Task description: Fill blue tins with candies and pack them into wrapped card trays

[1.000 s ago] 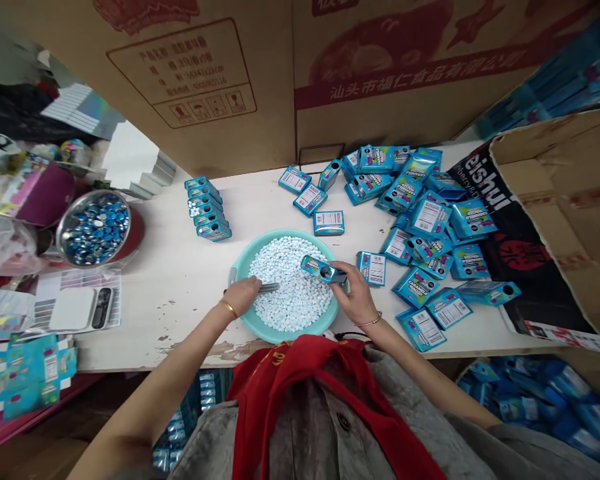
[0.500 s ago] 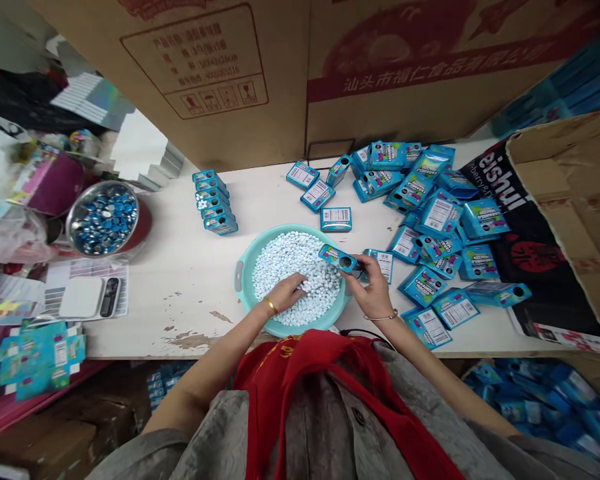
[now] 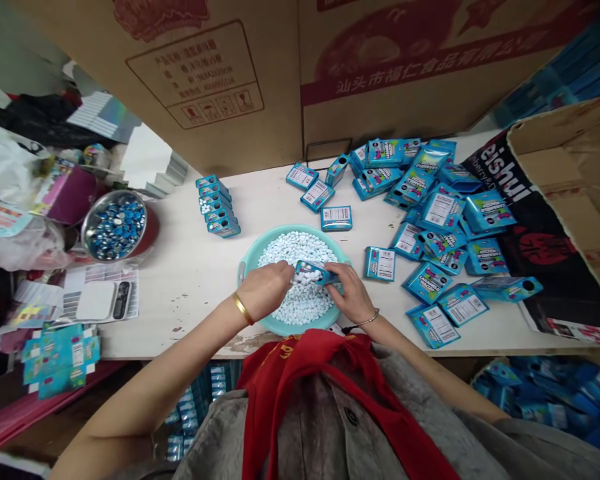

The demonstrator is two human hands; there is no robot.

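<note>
A light green basin [image 3: 247,257] filled with small white round candies [image 3: 300,248] stands on the table in front of me. Over it, my right hand [image 3: 353,295] grips a small blue candy box [image 3: 326,275], lying on its side. White candies are heaped at the box's end that faces left. My left hand [image 3: 265,291] is closed right at that end, knuckles up; what its fingers hold is hidden. To the left stands a short row of blue boxes [image 3: 224,228], one with white candies showing at its top.
Many blue candy boxes [image 3: 443,207] lie piled at the right, beside an open carton [image 3: 540,247]. Large cardboard boxes [image 3: 275,133] wall off the back. At left are a metal pot [image 3: 147,230] of blue pieces, a white scale [image 3: 96,300] and flattened blue packaging [image 3: 63,360].
My left hand has lifted out of the candies and risen to the box's end. My right hand has brought the box left over the basin's middle, and candies now show at its end.
</note>
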